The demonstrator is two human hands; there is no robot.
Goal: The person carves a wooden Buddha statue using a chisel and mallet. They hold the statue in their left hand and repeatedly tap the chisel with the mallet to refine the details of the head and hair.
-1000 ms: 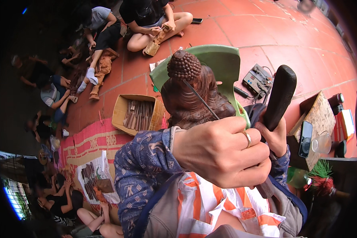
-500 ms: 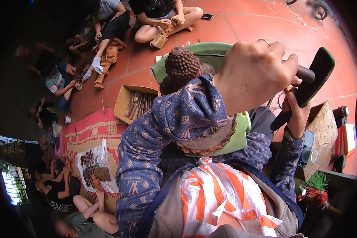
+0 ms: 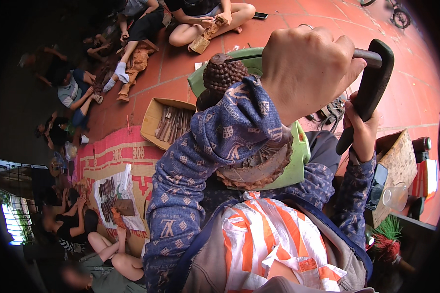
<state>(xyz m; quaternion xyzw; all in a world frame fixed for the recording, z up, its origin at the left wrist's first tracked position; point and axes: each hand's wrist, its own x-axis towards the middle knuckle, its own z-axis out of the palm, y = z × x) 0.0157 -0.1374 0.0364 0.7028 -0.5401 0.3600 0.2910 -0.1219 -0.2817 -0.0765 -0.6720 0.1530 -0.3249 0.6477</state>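
My left hand (image 3: 310, 68), its arm reaching across from the left, is closed round a chisel. The chisel's thin blade (image 3: 244, 58) points left to the top knob of a brown carved wooden head (image 3: 225, 75) covered in small round curls. The round handle end (image 3: 369, 58) sticks out on the right, against the broad end of a dark flat mallet (image 3: 375, 83). My right hand (image 3: 362, 129) is wrapped round the mallet lower down. Behind the carving stands a green plastic chair (image 3: 196, 80). My left sleeve hides much of the carving; its scalloped base (image 3: 259, 173) faces me.
Left of the carving, a cardboard box (image 3: 154, 110) holds several chisels. More tools (image 3: 106, 193) lie on paper over a red mat (image 3: 107, 151). At right are a wooden board (image 3: 398, 156) and a clear cup (image 3: 396, 195). Several people sit carving on the tiled floor (image 3: 298, 29).
My left hand has shifted up and slightly left with the chisel. The mallet has moved up and left, and its broad end now meets the chisel's handle end more squarely.
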